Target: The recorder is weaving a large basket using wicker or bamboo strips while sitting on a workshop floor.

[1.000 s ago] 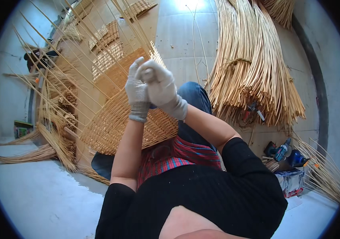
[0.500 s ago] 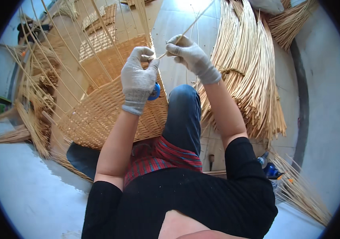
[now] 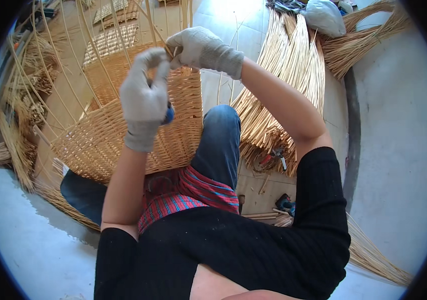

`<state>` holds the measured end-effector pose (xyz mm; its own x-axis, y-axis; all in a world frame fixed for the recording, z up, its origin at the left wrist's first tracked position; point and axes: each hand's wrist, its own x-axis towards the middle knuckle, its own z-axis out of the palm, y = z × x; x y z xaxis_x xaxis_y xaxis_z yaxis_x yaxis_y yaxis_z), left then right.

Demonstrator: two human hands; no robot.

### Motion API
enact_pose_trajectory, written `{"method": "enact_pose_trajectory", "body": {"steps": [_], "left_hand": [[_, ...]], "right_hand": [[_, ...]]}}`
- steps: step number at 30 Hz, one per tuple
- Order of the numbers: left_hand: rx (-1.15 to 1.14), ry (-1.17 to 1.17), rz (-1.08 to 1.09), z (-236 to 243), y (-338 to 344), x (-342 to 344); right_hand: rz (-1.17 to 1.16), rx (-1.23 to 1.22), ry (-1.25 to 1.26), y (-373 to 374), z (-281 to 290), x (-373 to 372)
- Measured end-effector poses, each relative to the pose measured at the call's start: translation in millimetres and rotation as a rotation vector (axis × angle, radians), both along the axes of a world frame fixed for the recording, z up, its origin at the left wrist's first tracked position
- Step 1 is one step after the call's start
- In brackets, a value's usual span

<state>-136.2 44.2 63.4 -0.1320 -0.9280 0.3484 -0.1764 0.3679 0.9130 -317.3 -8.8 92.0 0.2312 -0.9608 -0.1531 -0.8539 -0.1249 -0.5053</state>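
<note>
Both gloves [image 3: 146, 100] are pale grey knit. The basket [image 3: 123, 130] and cane bundle [image 3: 283, 80] are golden straw. Jeans [image 3: 221, 145] are blue, the cloth [image 3: 183, 192] red with blue stripes, the sleeves [image 3: 318, 210] black, and the bag [image 3: 326, 17] grey.

You have two gloved hands up at one half-woven wicker basket [image 3: 123, 135]: the left hand [image 3: 145, 100] and right hand [image 3: 198, 47] meet at its rim. Right of the basket lies one large bundle of cane rods [image 3: 288, 75], with one pair of red-handled pliers [image 3: 273, 157] at its near end. Beyond that bundle sits one grey sack [image 3: 326, 16].
</note>
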Motion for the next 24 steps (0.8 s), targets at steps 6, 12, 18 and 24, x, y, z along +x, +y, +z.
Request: {"method": "enact_pose_trajectory", "body": {"steps": [6, 12, 18, 24], "left_hand": [[-0.388, -0.231, 0.069, 23.7, -37.3, 1.4], [0.264, 0.424, -0.214, -19.4, -21.6, 50.2], [0.380, 0.461, 0.027, -49.6, -33.1, 89.6], [-0.600, -0.038, 0.003, -6.9, -104.0, 30.8]], "right_hand": [[-0.020, -0.044, -0.174, 15.3, 2.7, -1.1], [0.091, -0.308, 0.053, 32.0, -6.8, 16.6], [0.200, -0.756, 0.383, 78.7, -35.7, 52.7], [-0.095, -0.650, 0.647, 85.5, -52.1, 79.2]]}}
